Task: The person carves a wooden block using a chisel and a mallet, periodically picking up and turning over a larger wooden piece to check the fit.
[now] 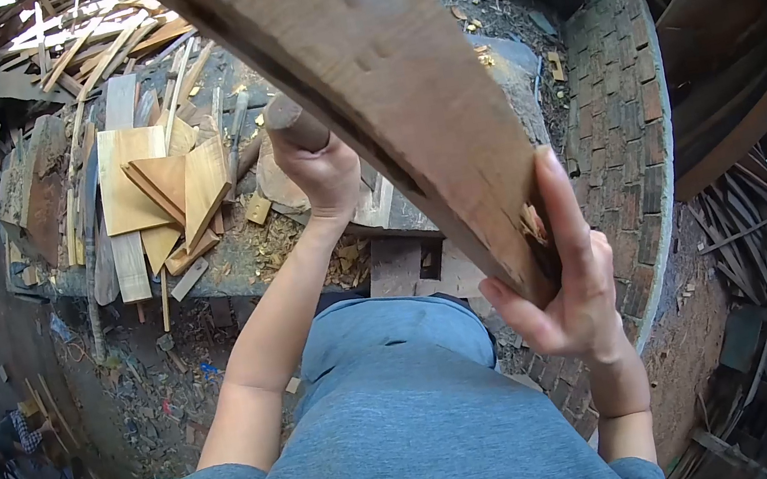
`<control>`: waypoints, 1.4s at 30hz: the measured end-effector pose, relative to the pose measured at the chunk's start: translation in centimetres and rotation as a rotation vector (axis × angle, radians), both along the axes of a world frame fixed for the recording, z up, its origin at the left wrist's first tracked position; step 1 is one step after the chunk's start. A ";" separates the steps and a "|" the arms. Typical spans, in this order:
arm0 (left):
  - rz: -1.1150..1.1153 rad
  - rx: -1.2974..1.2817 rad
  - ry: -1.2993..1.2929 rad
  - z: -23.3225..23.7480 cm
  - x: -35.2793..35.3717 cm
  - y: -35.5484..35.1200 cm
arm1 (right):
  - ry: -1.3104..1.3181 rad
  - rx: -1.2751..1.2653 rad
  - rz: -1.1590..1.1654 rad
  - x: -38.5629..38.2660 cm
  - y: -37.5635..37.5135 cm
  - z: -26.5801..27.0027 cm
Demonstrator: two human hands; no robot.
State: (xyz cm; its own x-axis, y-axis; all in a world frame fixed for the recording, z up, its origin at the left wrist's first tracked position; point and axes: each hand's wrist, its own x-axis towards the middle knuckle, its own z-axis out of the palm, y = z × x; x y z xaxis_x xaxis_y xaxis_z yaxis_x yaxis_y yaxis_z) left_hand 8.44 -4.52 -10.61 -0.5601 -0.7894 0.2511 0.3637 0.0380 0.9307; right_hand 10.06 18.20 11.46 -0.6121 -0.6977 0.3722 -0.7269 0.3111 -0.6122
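A long, thick wooden beam slants across the view from the top to the lower right, close to the camera. My right hand grips its lower end, thumb on one side and fingers on the other, beside a splintered notch. My left hand is closed around a round wooden handle just left of the beam. The far part of that handle's tool is hidden behind the beam. Beneath lies a low work surface strewn with shavings.
Cut light boards and angled pieces are stacked on the left of the work surface. Scrap strips pile up behind. A low brick wall curves along the right. Another person is at the far left.
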 end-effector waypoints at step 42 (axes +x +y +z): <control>-0.511 0.044 0.152 13.8 -3.5 2.7 | -0.472 0.007 -0.451 2.7 6.1 -8.0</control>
State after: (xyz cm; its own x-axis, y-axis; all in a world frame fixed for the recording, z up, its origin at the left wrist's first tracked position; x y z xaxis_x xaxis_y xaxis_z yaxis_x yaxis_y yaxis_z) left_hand 4.95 -1.79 3.20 -0.8357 -0.4374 0.3321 0.4566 -0.2173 0.8627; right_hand 12.73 24.28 3.48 -0.9418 -0.3359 -0.0116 -0.1780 0.5278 -0.8305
